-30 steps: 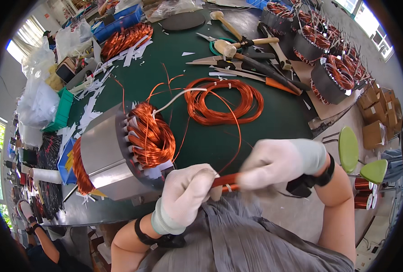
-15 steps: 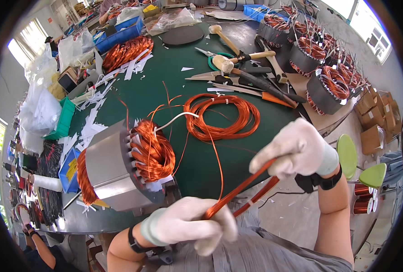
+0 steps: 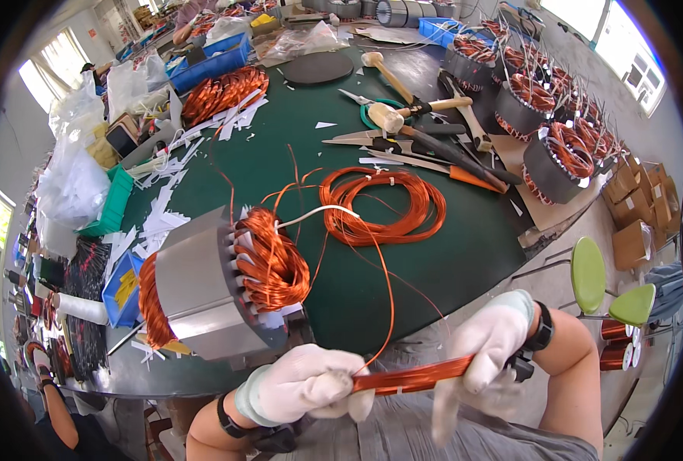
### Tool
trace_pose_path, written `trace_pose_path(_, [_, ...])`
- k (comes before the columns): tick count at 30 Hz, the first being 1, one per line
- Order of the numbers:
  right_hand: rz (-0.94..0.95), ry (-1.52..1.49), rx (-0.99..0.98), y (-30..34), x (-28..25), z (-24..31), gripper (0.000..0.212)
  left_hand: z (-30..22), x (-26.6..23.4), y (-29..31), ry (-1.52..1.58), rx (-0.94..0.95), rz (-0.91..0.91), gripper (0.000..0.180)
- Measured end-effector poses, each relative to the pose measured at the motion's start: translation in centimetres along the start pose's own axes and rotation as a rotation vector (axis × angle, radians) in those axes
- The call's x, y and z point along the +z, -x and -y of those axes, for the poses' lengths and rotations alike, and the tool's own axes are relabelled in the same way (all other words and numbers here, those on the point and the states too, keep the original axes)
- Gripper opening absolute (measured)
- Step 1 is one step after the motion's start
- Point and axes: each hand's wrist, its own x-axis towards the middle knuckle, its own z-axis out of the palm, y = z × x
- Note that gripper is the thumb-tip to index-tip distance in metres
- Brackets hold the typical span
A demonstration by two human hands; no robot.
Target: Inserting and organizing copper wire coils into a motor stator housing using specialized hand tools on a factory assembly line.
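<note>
A flattened bundle of copper wire stretches between my two white-gloved hands, low and close to my lap. Its left end is gripped in my left hand, fingers curled round it. My right hand holds the other end between thumb and fingers, some fingertips pointing down and slightly blurred. From the bundle a single wire runs up to a round copper wire coil lying on the green table. Left of that coil, a grey metal stator rests on its side, copper windings bulging from its slotted end. A white sleeve covers one lead.
Mallets, scissors and an orange-handled tool lie at the far right of the table. Wound stators line the right side. Paper strips and a blue bin are at left. Green chairs stand off the right edge.
My right hand has come down and toward me, and the bundle has swung from a slant to nearly level. Its two separated strands now lie together. My left hand has barely moved.
</note>
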Motion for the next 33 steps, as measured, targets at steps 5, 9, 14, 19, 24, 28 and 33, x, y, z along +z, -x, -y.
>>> trace_pose_path(5, [-0.388,0.153,-0.065,0.6,1.9,2.0,0.043,3.9,1.1,-0.3,0.492,0.436,0.127,0.051])
trace_pose_path(9, [-0.385,0.667,-0.004,1.9,0.4,2.9,0.036,1.6,0.3,-2.3,0.333,-0.197,0.468,0.069])
trace_pose_path(14, [-0.451,0.750,0.199,1.8,2.0,4.8,0.040,-0.3,0.8,-0.6,0.035,-0.272,0.228,0.056])
trace_pose_path(19, [-0.760,0.656,-0.118,2.8,1.2,3.3,0.037,0.2,1.0,0.6,-0.140,-0.004,-0.164,0.034])
trace_pose_path(24, [-0.993,0.897,-0.338,3.5,-2.4,3.1,0.026,2.2,1.2,-3.1,-0.647,0.319,-0.536,0.039])
trace_pose_path(28, [-1.041,0.865,-0.335,4.7,-5.7,1.0,0.028,5.2,-0.4,-5.0,-0.740,0.337,-0.496,0.026])
trace_pose_path(33, [-1.069,1.033,-0.522,3.9,-7.2,-0.2,0.036,4.9,-0.8,-4.7,-0.824,0.201,-0.422,0.014])
